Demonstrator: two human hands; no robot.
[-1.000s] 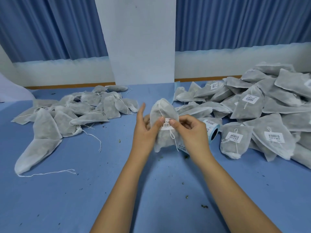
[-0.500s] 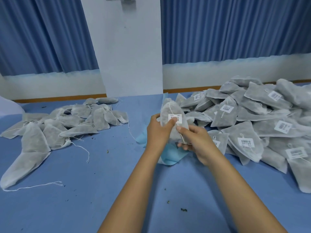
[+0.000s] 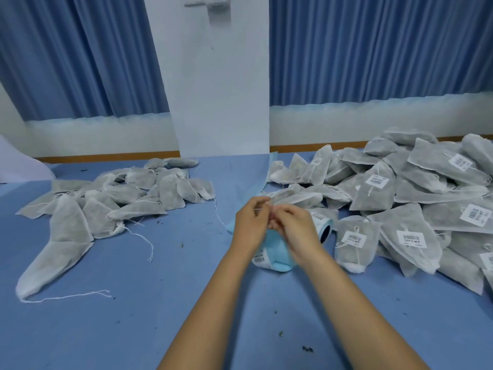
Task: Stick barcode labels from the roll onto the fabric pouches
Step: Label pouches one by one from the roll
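– over the middle of the blue table (image 3: 133, 316), what are the hands doing?
– they meet just above it. the left hand (image 3: 252, 220) has its fingers curled and pinches a thin white sliver (image 3: 258, 209) at the fingertips; i can't tell if it is a label
– and the other one?
– the right hand (image 3: 296, 228) curls in against the left, knuckles up. its fingertips are hidden, so whether it holds anything i cannot tell
– where is the roll?
– the label roll (image 3: 324, 225) lies on its side just right of the right hand, dark core facing the camera. a blue backing strip (image 3: 278, 253) bunches up under both wrists, with one barcode label (image 3: 260, 260) showing at its left edge
– the pouches?
– two heaps, well apart. the labelled pouches (image 3: 373, 198) pile up on the right, touching the roll, white barcode stickers on many of them. the plain pouches (image 3: 120, 201) lie spread on the left, loose drawstrings trailing across the cloth
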